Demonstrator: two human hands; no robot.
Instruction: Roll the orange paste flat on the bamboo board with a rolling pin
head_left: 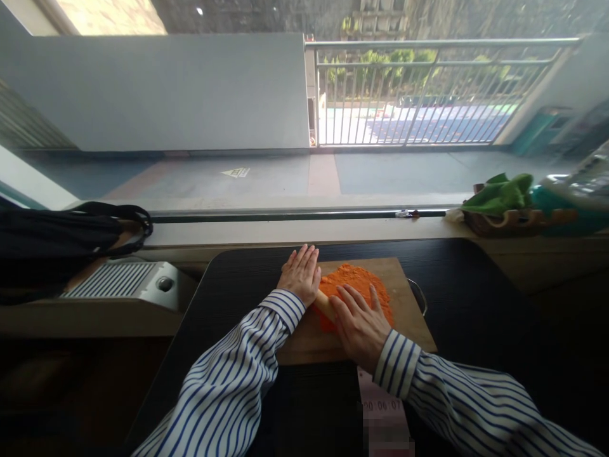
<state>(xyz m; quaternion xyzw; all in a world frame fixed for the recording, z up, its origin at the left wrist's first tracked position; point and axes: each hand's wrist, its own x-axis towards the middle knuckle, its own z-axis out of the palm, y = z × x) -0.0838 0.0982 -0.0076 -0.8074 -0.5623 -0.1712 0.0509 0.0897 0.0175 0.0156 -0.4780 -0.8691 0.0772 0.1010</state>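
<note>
A short, pale wooden rolling pin (325, 305) lies slantwise on a flattened, crumbly-edged orange dough sheet (364, 282). The dough rests on a wooden cutting board (412, 327) with a metal handle loop at its right side. My left hand (301, 274) lies over the pin's far left end, fingers stretched forward and close together. On the near right end rests my right hand (360, 320), its fingers extended and spread over the pin and the dough. Both palms hide the ends of the pin.
The board sits on a black table (466, 298) with rounded corners. A pink strip showing a timer (383, 405) lies at the near edge. Left are a black bag (57, 244) and a white heater (137, 279). A green cloth (499, 193) lies on the sill by the window.
</note>
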